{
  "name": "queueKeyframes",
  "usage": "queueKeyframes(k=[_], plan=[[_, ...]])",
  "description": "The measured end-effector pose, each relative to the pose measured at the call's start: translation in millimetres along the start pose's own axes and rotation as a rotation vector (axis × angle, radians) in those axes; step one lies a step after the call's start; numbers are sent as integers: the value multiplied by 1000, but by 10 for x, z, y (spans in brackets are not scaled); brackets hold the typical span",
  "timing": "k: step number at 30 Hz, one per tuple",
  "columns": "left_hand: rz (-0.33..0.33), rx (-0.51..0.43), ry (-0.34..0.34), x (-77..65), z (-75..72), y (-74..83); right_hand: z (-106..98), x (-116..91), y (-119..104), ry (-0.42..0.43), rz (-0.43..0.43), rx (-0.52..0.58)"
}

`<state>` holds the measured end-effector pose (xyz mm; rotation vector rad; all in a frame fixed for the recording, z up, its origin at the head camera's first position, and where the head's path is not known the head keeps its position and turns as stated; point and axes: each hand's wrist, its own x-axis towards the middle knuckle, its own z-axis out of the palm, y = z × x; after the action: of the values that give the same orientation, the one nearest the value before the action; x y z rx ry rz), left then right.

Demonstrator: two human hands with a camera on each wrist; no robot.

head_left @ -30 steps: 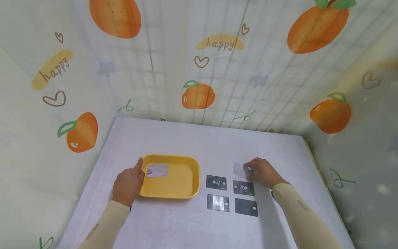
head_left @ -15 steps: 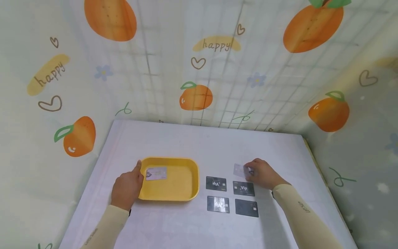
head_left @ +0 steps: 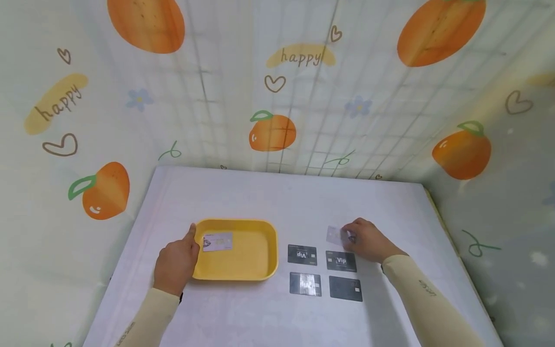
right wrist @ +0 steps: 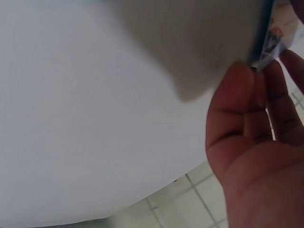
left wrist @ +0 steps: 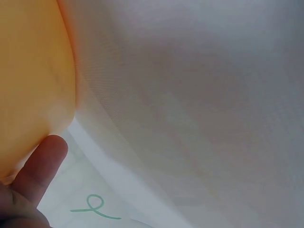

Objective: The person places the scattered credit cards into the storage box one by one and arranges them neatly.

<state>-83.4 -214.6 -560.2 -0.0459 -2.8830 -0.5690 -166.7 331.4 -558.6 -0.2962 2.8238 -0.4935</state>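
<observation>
My left hand (head_left: 174, 265) holds the left edge of a yellow tray (head_left: 243, 277), one finger stretched along the rim. In the left wrist view a fingertip (left wrist: 53, 145) touches the tray's outer wall (left wrist: 35, 76). Inside the tray, at its left, lies a pale printed card (head_left: 218, 242). To the right, my right hand (head_left: 367, 239) pinches a pale, partly see-through card (head_left: 334, 234) by its right side. The right wrist view shows a picture on that card (right wrist: 278, 33) between fingertips; the rest is cut off.
Several dark cards lie in two rows between tray and right hand: a Vip card (head_left: 302, 255), another Vip card (head_left: 341, 261), a glossy one (head_left: 305, 284) and a plain-faced one (head_left: 345, 288). The white table (head_left: 234, 318) meets a fruit-printed cloth wall (head_left: 234, 120).
The head view has shifted slightly. Both hands stay where they were, the left at the tray and the right on the pale card.
</observation>
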Motion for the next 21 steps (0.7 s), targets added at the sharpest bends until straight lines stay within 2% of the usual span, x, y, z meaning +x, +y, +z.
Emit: queueKeyframes(k=[6, 11, 16, 21], plan=[[0, -9, 0, -19, 8, -27, -27, 23, -25, 2, 5, -5], [18, -21, 37, -9, 10, -38, -120, 53, -152, 44, -72, -31], [30, -14, 61, 7, 45, -66, -231, 94, -449, 64, -150, -47], [26, -17, 48, 25, 60, -79, -333, 166, -851, 91, -264, -70]])
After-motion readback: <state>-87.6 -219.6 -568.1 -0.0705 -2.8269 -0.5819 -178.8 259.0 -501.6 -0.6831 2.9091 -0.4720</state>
